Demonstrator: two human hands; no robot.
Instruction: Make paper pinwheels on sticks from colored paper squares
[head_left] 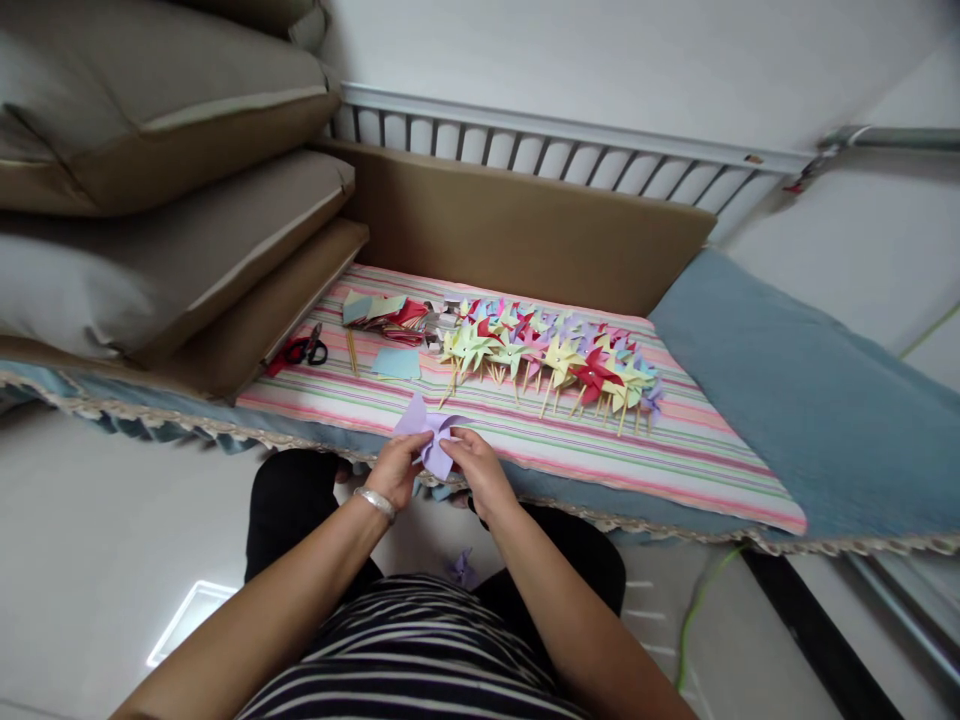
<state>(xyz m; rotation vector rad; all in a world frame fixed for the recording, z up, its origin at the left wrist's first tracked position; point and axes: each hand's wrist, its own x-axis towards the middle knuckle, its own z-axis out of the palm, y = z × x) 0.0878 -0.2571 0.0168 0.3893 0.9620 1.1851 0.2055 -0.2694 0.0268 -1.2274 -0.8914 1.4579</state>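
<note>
Both hands meet over the front edge of the bed, gripping one lilac paper pinwheel (pixel 435 455) whose blades are partly folded in. My left hand (pixel 399 465), with a silver bangle at the wrist, pinches its left side. Opposite it, my right hand (pixel 480 465) pinches the right side with thumb and fingers. No stick shows on this pinwheel. Beyond the hands lies a light blue paper square (pixel 397 363). To the right, many finished pinwheels (pixel 551 355) on wooden sticks lie in rows, in yellow, green, red, pink and lilac.
Scissors (pixel 306 350) with dark handles lie left, near thin wooden sticks (pixel 352 352) and a stack of coloured paper (pixel 386 315). Large cushions (pixel 165 200) are piled at the left. A striped cloth (pixel 600 450) covers the bed. Another lilac pinwheel (pixel 463 568) is below, between the legs.
</note>
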